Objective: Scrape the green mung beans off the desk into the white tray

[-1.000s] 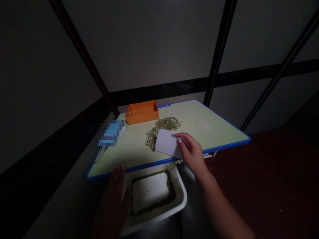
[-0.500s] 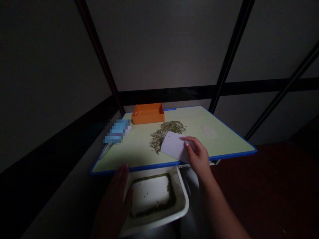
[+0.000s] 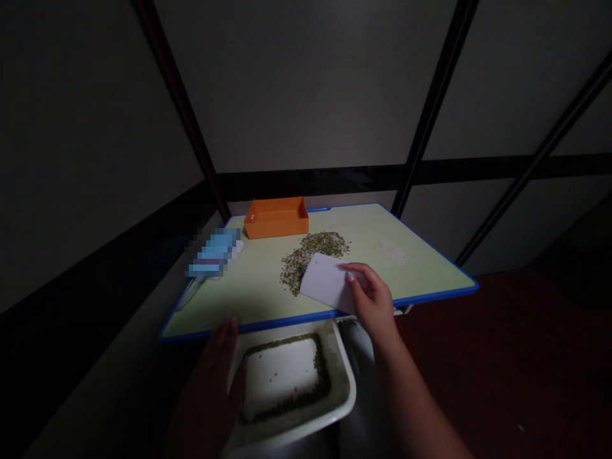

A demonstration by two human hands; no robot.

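On the blue-edged table (image 3: 253, 287), grains (image 3: 326, 242) lie left of and beyond the white card (image 3: 322, 282) your nearer right hand (image 3: 373, 299) pinches, your left hand (image 3: 213, 376) spread beside the tub (image 3: 350, 386).

We pinch a white card (image 3: 325, 284) in our right hand (image 3: 373, 299), against green grains (image 3: 321, 243) on the worktop (image 3: 255, 296); an orange box (image 3: 277, 225) stands behind, pale grains (image 3: 392, 252) lie to the right. Our left hand (image 3: 213, 376) is at a tray (image 3: 352, 387) with more green grains inside.
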